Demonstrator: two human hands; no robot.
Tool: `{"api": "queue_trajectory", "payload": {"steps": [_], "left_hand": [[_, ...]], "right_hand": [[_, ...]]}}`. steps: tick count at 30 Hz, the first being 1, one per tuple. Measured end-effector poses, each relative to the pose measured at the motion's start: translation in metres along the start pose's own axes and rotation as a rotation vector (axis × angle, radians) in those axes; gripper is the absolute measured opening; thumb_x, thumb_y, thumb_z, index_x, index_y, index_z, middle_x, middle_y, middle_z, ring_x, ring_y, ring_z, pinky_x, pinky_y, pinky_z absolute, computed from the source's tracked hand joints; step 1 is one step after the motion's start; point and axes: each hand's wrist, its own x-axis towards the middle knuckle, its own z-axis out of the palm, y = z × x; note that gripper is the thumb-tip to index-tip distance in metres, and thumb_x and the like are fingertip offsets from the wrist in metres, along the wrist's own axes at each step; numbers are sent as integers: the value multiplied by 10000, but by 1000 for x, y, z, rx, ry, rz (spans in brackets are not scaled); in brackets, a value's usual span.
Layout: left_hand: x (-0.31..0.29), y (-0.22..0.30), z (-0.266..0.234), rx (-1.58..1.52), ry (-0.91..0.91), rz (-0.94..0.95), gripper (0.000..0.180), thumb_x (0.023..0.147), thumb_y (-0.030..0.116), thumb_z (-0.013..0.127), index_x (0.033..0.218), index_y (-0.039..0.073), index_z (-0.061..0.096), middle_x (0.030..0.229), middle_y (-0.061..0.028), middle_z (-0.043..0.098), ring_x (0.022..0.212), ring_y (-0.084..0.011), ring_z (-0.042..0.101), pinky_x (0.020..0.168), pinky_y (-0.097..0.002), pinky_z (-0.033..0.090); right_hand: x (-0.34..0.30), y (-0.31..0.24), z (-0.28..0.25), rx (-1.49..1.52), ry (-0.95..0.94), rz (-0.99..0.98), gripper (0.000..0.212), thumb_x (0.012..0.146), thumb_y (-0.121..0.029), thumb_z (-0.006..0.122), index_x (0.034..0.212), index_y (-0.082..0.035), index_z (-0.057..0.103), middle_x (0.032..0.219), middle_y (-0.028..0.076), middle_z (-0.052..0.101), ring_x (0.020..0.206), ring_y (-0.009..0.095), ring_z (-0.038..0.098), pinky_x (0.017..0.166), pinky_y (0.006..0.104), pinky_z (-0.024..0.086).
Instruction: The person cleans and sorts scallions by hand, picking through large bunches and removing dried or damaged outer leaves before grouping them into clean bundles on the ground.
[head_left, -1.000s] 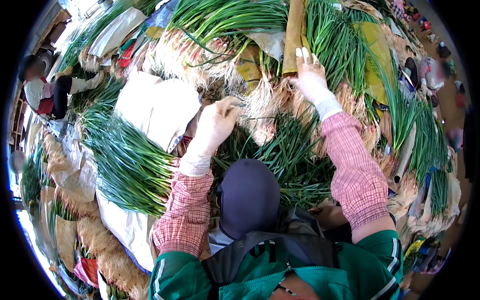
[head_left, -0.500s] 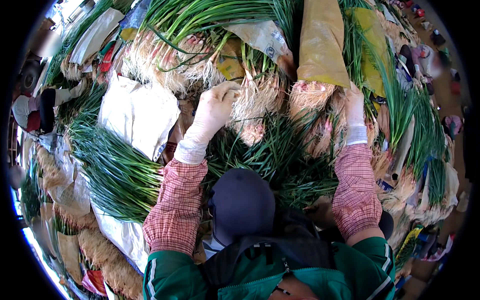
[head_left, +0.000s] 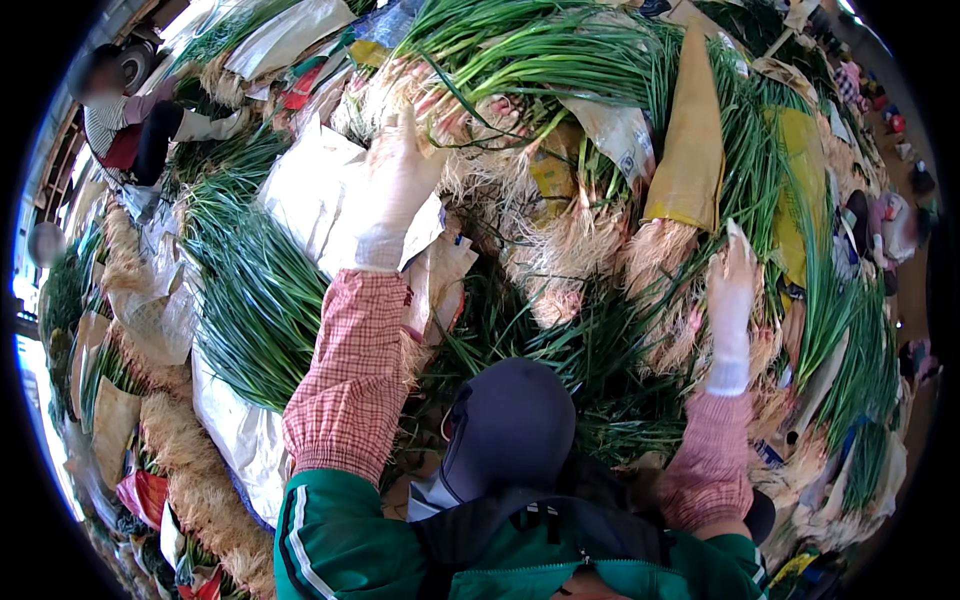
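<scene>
Both of my hands wear pale gloves. My left hand [head_left: 392, 190] reaches over a white sack [head_left: 312, 195] on the left, its fingers stretched out beside the roots of a large spring onion pile [head_left: 520, 65]. It appears to hold nothing. My right hand [head_left: 733, 280] is beside the roots of loose spring onions [head_left: 690, 325], fingers extended and apparently holding nothing. Just left of it lies a bundle wrapped in a tan-yellow sack [head_left: 688, 165], its pale roots showing at the near end. Between my hands is a rooty spring onion bunch [head_left: 565, 255].
Green spring onion leaves [head_left: 250, 300] spread on the left, with a long row of roots [head_left: 205, 490] nearer. A yellow sack [head_left: 797, 190] lies among leaves at right. One person [head_left: 140, 120] sits at far left, another [head_left: 892, 225] at far right.
The view has swung left. My left hand has moved from the roots in the middle leftward and away, over the white sack. My right hand has come off the tan-yellow sack's edge.
</scene>
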Motion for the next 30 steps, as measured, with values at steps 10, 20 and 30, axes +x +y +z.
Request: {"api": "queue_trajectory", "payload": {"steps": [10,20,30], "left_hand": [[-1,96,36,-325,-72,109,273,766,135,706,985,7,606,842,-151,655,669,-238,646,575,-337,507],[49,-23,14,-452,225,97,647,750,123,749,1310,60,429,1247,-204,524,1136,-294,529,934,-388,470],[154,-126,72,-498,-83,-658,1319,645,703,686,1458,-25,-56,1464,-275,256,1388,-351,227,1133,-472,203]], "right_hand": [[44,-161,46,1376,-505,302,622,965,-435,456,1360,38,372,1307,215,490,1196,276,505,1004,384,412],[82,-181,64,1253,-428,618,291,944,-173,536,1128,48,577,885,87,645,722,108,585,615,206,495],[68,-105,45,1215,-390,527,298,944,-246,534,1164,-67,626,795,-43,633,583,9,485,444,129,319]]}}
